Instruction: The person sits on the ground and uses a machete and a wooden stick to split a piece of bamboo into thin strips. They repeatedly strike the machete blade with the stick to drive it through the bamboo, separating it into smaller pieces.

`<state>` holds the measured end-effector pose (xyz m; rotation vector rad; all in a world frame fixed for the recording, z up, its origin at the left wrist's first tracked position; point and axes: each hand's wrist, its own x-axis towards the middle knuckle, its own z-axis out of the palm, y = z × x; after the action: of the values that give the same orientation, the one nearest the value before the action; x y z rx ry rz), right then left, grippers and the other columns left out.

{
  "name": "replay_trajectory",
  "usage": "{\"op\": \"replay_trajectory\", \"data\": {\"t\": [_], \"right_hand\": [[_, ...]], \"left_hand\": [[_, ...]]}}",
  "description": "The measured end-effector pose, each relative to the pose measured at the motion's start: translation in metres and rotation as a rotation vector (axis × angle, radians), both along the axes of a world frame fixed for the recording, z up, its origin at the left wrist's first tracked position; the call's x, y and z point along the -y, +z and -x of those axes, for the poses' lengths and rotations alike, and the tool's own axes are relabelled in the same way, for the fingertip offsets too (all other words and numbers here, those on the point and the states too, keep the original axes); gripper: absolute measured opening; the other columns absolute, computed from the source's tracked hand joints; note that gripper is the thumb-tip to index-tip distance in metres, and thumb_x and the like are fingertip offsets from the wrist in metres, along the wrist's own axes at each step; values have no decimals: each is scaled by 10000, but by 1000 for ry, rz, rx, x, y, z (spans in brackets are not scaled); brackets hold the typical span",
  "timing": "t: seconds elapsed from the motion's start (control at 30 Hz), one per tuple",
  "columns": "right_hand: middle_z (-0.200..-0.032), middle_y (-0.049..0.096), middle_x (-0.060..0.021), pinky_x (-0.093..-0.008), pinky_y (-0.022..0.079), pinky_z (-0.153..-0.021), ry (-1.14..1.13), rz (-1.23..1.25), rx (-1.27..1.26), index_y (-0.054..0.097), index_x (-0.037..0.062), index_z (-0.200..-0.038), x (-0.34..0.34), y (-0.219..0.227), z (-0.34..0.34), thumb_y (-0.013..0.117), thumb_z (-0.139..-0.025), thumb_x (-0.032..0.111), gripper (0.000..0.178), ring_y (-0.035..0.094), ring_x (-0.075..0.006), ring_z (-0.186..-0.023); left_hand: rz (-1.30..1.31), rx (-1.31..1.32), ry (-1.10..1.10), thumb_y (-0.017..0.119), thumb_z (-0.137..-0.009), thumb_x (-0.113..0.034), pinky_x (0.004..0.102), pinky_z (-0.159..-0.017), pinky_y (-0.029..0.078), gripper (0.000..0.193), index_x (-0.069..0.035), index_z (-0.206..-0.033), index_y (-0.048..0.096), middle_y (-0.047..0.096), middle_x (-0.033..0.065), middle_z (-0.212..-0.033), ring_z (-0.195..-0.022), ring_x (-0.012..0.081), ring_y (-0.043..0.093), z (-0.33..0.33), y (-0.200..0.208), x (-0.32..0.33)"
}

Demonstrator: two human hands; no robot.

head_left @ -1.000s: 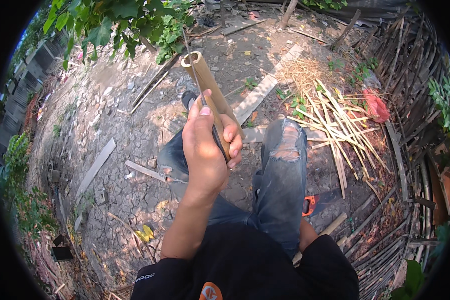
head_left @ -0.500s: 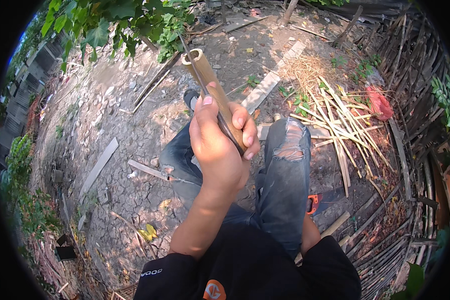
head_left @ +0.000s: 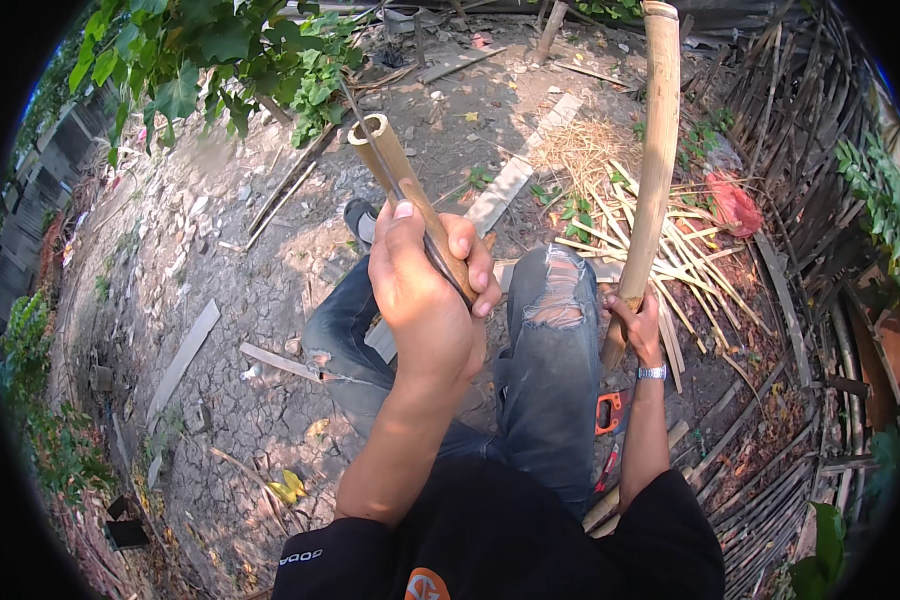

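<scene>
My left hand (head_left: 420, 265) is raised in front of my knees, its fingers wrapped round a short bamboo tube (head_left: 385, 155). The tube's hollow end points up and away. A thin dark blade (head_left: 356, 105) lies along the tube in the same grip; its handle, if any, is hidden. At the right, my right hand (head_left: 638, 325), with a watch on the wrist, is closed round the lower part of a long bamboo pole (head_left: 655, 140). That pole stands nearly upright beside my right knee, its top reaching the upper edge of the view.
Split bamboo strips (head_left: 660, 235) lie piled beyond the pole, near a red plastic bag (head_left: 734, 205). An orange-handled saw (head_left: 608, 413) rests by my right thigh. Flat boards (head_left: 182, 360) lie on cracked ground. A stick fence (head_left: 770, 110) stands at the right; leafy branches (head_left: 220, 60) hang upper left.
My right hand, earlier out of sight down by my right side, has come up and forward with the long bamboo pole. My left hand keeps its grip on the tube and blade, having shifted slightly.
</scene>
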<state>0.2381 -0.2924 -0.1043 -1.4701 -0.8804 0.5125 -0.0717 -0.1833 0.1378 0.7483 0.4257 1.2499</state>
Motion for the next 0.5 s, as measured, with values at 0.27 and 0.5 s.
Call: {"op": "replay_trajectory", "data": {"t": [0.27,0.5], "right_hand": [[-768,645,-45,-276,499,-573,-113,-113,331,630,10,-932,-32,151,-15,764,-776,80,217,606,-122,-608],[-747,638,-13,-292,472,-582,-448,-5,763,674,-13,-1009,-30,324,-36,752,-833,235,314,565,-85,-620]], "left_hand": [[18,57,-25,341,-1114,-299,241,-391,348,196,-115,-1136,404,469,27,-761,-527,105,461,2,-2,-1],[50,58,-46,344,-1119,-297,231,-389,346,188,-132,-1186,404,492,28,-759,-521,97,484,10,-1,2]]}}
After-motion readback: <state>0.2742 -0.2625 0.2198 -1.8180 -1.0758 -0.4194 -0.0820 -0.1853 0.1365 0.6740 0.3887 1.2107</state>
